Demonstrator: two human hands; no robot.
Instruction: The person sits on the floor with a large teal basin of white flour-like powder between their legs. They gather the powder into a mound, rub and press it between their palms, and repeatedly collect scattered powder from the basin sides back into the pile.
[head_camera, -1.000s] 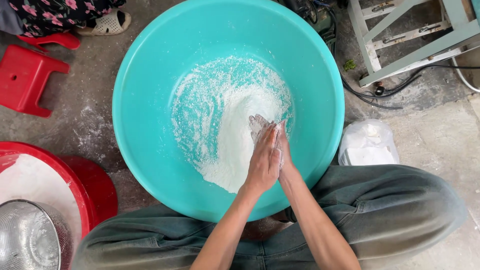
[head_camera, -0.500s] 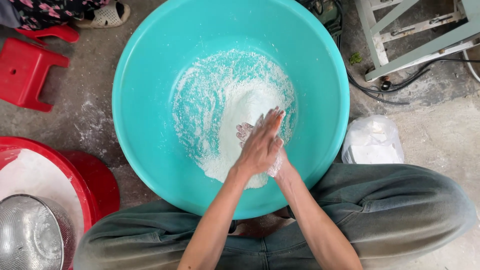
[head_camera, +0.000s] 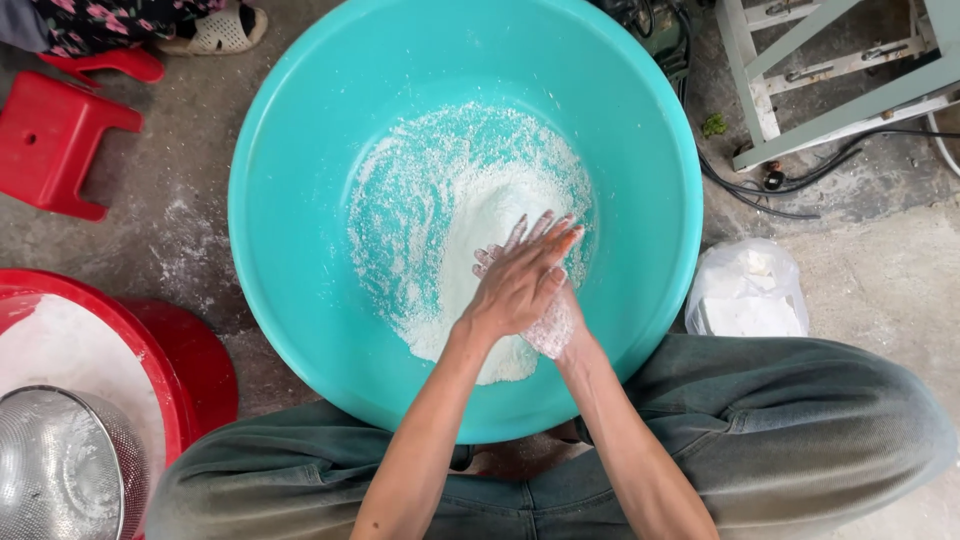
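Mid-rub by the look of it: left hand (head_camera: 520, 285) laid flat on top of right hand (head_camera: 552, 326), palm to palm, low in the right half of the big teal basin (head_camera: 300, 200). Both spread wide with fingers straight, nothing actually gripped, just white flour (head_camera: 450, 200) smeared between them and caked on the lower one, whose fingertips (head_camera: 497, 252) poke out past the top hand. Rest of the flour sits loose on the basin bottom, a thicker heap right under the hands and a thin crumbly scatter fanning toward the upper left. Reads like breaking up clumps between the palms, only partway through judging by the lumpy bits. Anything further probably calls for keeping both palms over the heap so the crumbs drop back in, not over the rim. Around it on the concrete floor (head_camera: 180, 230): red stool (head_camera: 50, 140) upper left, red tub (head_camera: 190, 350) with a metal sieve (head_camera: 60, 470) lower left, plastic bag (head_camera: 745, 290) of something white just right of the basin.
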